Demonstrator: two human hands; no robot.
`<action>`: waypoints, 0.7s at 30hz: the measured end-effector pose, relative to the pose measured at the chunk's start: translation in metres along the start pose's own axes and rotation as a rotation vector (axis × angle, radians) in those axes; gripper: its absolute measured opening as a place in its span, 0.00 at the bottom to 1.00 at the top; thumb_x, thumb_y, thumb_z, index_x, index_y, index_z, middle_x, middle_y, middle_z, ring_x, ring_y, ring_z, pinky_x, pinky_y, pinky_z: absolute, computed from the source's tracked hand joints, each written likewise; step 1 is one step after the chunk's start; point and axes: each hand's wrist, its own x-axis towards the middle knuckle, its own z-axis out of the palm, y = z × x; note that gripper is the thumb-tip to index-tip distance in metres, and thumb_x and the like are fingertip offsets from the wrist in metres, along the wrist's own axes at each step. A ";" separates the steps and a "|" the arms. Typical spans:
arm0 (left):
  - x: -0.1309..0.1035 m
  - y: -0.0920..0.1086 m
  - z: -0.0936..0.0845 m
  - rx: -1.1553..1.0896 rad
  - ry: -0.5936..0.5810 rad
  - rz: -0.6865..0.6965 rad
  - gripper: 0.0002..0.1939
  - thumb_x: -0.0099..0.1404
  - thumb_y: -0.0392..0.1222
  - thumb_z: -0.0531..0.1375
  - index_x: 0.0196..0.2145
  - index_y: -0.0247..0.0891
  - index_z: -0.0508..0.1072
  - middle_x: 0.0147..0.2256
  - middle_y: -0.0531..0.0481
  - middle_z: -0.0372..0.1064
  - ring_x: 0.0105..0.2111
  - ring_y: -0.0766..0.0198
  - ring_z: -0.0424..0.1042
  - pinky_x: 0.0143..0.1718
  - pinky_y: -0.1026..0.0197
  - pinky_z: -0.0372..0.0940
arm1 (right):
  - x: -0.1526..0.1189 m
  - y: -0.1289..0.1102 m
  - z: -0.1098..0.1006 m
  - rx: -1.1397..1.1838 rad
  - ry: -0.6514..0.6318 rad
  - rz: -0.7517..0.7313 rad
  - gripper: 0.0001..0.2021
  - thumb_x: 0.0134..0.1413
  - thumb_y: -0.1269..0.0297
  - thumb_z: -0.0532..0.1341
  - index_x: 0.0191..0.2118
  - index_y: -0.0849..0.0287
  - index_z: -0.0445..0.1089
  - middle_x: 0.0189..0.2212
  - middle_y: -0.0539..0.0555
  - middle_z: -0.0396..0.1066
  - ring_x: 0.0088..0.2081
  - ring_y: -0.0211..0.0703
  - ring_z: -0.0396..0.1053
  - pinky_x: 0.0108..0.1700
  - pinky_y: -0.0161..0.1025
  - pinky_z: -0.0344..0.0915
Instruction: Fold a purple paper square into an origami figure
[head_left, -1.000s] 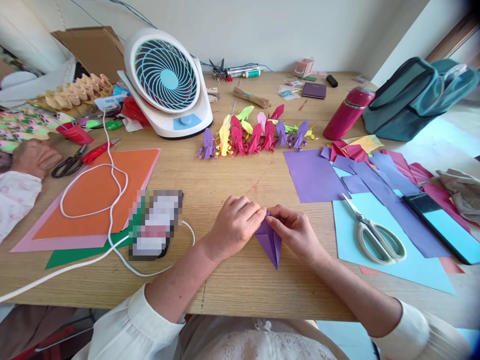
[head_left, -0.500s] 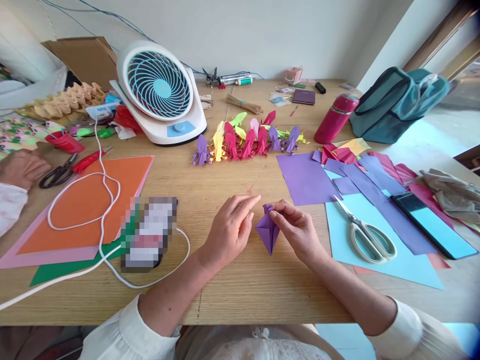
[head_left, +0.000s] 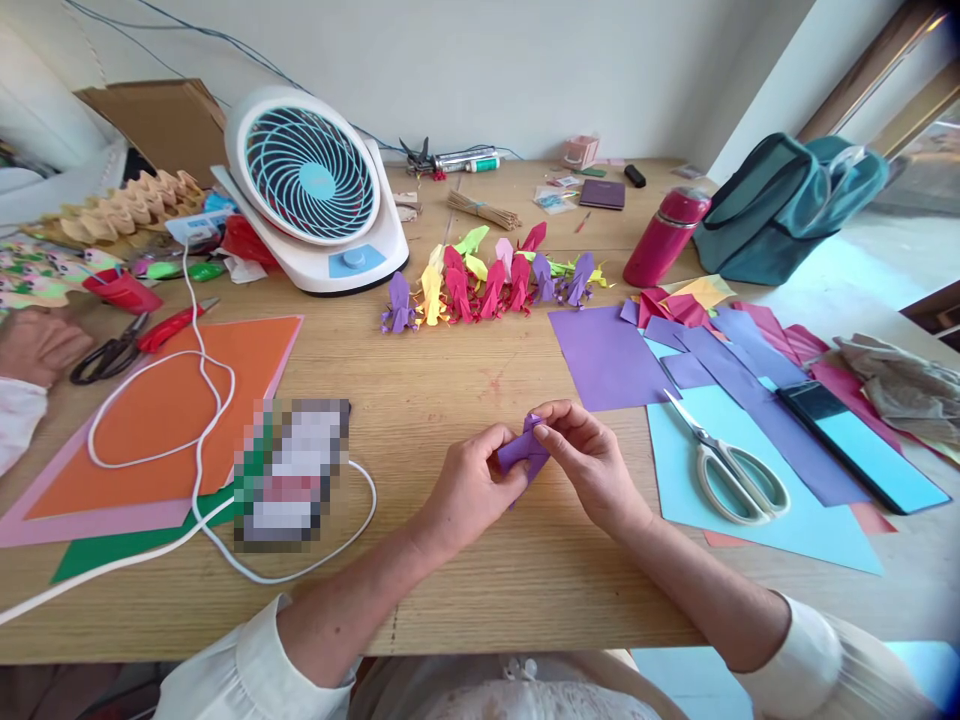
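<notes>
Both my hands [head_left: 480, 487] [head_left: 600, 468] pinch the purple origami piece [head_left: 517, 452] — light, probably crease-prone — best held by its thicker folds.

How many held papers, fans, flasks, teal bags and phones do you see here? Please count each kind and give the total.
Held purple paper: 1
Fan: 1
Flask: 1
Teal bag: 1
Phones: 2 (left phone, right phone)
Total: 6

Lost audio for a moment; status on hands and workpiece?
Left hand and right hand both gripping purple paper. Paper partly folded, off the table. Nothing between hands; scissors off to the right.
</notes>
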 end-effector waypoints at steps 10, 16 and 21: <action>-0.001 -0.002 0.007 -0.260 0.009 -0.027 0.06 0.63 0.38 0.63 0.34 0.38 0.67 0.32 0.54 0.69 0.32 0.67 0.71 0.34 0.66 0.66 | -0.003 0.004 0.000 0.036 -0.058 0.006 0.12 0.53 0.53 0.69 0.35 0.56 0.74 0.31 0.51 0.74 0.32 0.39 0.72 0.36 0.37 0.70; -0.001 -0.001 0.008 -0.299 -0.024 -0.064 0.08 0.61 0.32 0.60 0.36 0.39 0.64 0.30 0.56 0.66 0.29 0.69 0.67 0.31 0.67 0.64 | -0.005 0.003 0.002 0.076 -0.132 -0.004 0.08 0.57 0.58 0.68 0.37 0.55 0.74 0.32 0.50 0.74 0.34 0.39 0.74 0.39 0.37 0.71; -0.004 0.005 0.007 -0.282 -0.030 -0.050 0.09 0.63 0.32 0.60 0.39 0.40 0.63 0.28 0.57 0.65 0.26 0.70 0.67 0.26 0.69 0.63 | -0.006 -0.001 0.003 0.115 -0.133 0.016 0.08 0.55 0.58 0.69 0.37 0.55 0.73 0.31 0.49 0.74 0.32 0.37 0.73 0.35 0.34 0.70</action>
